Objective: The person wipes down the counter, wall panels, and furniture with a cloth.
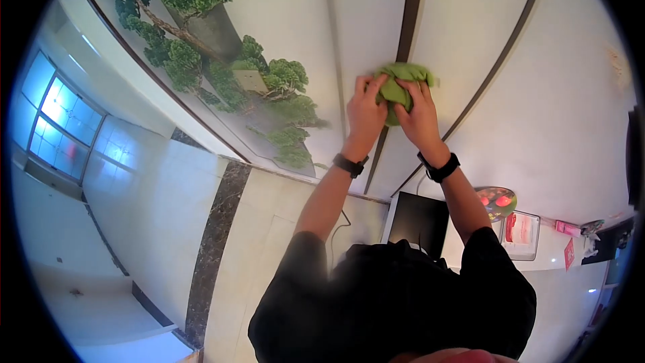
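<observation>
A crumpled green cloth (403, 79) is pressed against the white wall, over a dark vertical strip (411, 10). My left hand (366, 113) grips the cloth's left side, its fingers bent into the folds. On the other side my right hand (420, 117) holds the same cloth, thumb and fingers pressing it from the right. Both hands are close together, with folds of cloth between them. A black band sits on each wrist. The fingertips are partly sunk in the fabric.
Left of the hands, the wall carries a printed pine tree (181, 60) and a socket plate (250, 81). Below are a black-topped box (420, 222), a round fruit-patterned item (497, 202) and a clear tray (521, 235). A cable (339, 225) hangs near the tiled floor (259, 228).
</observation>
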### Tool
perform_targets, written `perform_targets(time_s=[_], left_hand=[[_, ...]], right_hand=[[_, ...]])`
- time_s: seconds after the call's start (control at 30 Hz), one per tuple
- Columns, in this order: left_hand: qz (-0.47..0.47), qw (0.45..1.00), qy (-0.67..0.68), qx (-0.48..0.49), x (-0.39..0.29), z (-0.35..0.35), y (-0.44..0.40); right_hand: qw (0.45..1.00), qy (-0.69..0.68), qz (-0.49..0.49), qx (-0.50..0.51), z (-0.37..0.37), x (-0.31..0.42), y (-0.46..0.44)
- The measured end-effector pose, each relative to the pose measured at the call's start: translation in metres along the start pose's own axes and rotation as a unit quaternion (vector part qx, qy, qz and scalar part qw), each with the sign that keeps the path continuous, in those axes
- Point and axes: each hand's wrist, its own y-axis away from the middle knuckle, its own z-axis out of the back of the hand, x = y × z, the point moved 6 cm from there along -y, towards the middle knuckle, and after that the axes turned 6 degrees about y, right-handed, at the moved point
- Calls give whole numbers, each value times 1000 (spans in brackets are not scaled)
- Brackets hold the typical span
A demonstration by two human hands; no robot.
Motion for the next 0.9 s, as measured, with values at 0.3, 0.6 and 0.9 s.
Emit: perform_targets(time_s=[0.3, 0.6, 0.9], left_hand=[[-47, 995, 40, -75, 1, 28, -27], [-60, 993, 95, -46, -13, -20, -9], [-71, 991, 107, 32, -15, -71, 28]], right_hand=[[1000, 18, 7, -7, -15, 20, -20], [998, 48, -8, -26, 26, -14, 5], [994, 73, -48, -63, 37, -61, 53]])
